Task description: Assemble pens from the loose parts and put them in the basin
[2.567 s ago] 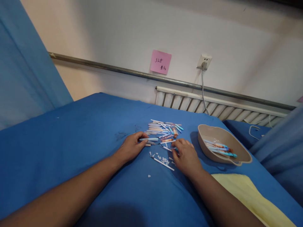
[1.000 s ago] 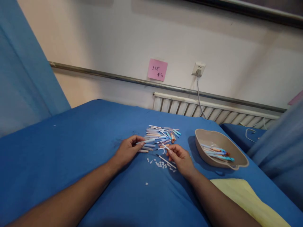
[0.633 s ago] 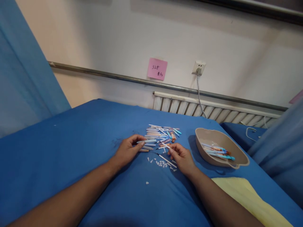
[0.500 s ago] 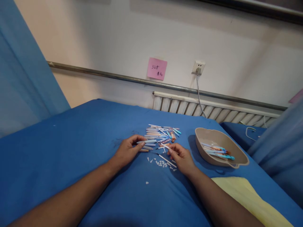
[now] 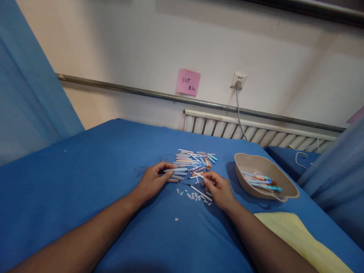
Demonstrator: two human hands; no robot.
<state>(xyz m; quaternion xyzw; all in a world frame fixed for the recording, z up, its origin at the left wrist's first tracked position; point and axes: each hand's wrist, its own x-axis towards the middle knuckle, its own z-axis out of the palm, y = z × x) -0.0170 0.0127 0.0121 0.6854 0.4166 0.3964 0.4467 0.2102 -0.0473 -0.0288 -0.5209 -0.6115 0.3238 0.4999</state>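
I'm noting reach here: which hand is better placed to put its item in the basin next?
Probably the right hand: it pinches a white stick and sits nearer the basin. The left hand grips a pale blue barrel farther away.

2 bare arms (image 5: 85,231) reach in. The left hand (image 5: 153,179) pinches, wrist (image 5: 132,199) behind its grip; the right hand (image 5: 218,189) pinches nearby.

Looks like a clinic or ward, judging by blue curtains (image 5: 25,87) at either side, a blue-draped worktop (image 5: 113,151), a wall rail (image 5: 136,91) and a radiator (image 5: 208,125).
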